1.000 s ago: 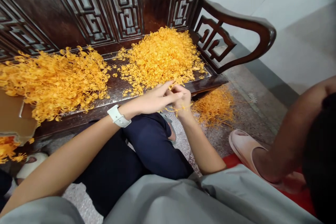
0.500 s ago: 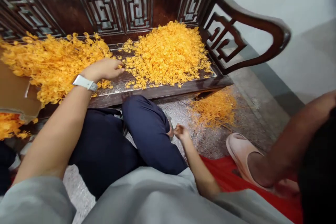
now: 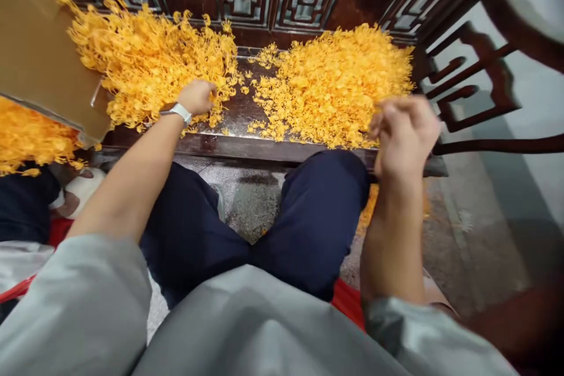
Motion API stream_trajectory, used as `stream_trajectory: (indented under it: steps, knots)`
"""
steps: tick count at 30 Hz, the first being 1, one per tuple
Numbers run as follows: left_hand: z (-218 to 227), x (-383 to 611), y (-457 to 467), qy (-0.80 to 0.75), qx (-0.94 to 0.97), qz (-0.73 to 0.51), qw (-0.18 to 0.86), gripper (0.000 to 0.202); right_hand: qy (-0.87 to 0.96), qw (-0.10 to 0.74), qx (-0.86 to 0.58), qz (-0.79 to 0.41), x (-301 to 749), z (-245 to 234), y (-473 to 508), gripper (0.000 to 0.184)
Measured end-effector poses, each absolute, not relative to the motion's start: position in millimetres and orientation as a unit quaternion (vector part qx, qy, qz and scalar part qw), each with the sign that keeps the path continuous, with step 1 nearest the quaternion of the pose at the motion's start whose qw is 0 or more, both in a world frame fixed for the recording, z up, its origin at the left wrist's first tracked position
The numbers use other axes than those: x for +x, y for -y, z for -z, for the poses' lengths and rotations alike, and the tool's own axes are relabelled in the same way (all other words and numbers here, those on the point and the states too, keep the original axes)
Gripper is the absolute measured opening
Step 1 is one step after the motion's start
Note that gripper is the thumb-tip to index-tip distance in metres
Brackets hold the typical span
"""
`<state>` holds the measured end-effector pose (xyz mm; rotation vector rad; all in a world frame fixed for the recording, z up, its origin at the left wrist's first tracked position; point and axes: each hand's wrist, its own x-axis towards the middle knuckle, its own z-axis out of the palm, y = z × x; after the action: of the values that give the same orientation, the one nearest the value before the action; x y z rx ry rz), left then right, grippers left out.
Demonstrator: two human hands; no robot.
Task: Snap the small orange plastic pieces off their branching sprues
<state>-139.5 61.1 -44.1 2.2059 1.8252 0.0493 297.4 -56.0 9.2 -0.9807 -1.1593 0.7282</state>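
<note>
My left hand (image 3: 197, 97), with a white-banded watch (image 3: 180, 111) at the wrist, rests at the near right edge of a heap of yellow-orange, claw-shaped pieces on stems (image 3: 145, 53). Its fingers are curled in, and what they grip is hidden among the pieces. In front of the right-hand heap of loose, smaller yellow-orange pieces (image 3: 330, 82), my right hand (image 3: 408, 129) is raised with fingers bent together in a pinch. Motion blurs it, and I cannot make out anything between the fingertips.
Both heaps lie on a dark wooden bench (image 3: 233, 145) with a carved back and a curved armrest (image 3: 497, 59). Cardboard (image 3: 39, 41) stands at the left, near another orange heap (image 3: 33, 135). Stringy orange bits (image 3: 368, 211) lie under the bench. Another person's foot (image 3: 79, 194) shows at left.
My right hand has come up from low beside my knee to in front of the right heap. My left hand has its fingers curled at the left heap. The view has shifted left.
</note>
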Motion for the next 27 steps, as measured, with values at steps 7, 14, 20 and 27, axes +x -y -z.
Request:
stream_trajectory:
  steps: [7, 14, 20, 27]
  knots:
    - [54.0, -173.9, -67.2, -0.654, 0.736, -0.094, 0.145, 0.032, 0.893, 0.161, -0.37, -0.202, 141.4, -36.4, -86.8, 0.026]
    - [46.6, -164.5, -64.8, -0.677, 0.714, -0.109, 0.138, 0.04, 0.928, 0.004, -0.366, -0.061, 42.6, 65.8, -134.6, 0.044]
    - [52.9, -145.9, -62.0, -0.691, 0.717, 0.0, 0.092, 0.091, 0.915, 0.115, -0.367, -0.126, 62.7, 61.4, -157.2, 0.011]
    - [61.9, -136.4, -86.6, -0.749, 0.656, -0.009, 0.094, 0.081, 0.733, 0.393, -0.392, -0.394, 131.8, 10.1, -148.0, 0.031]
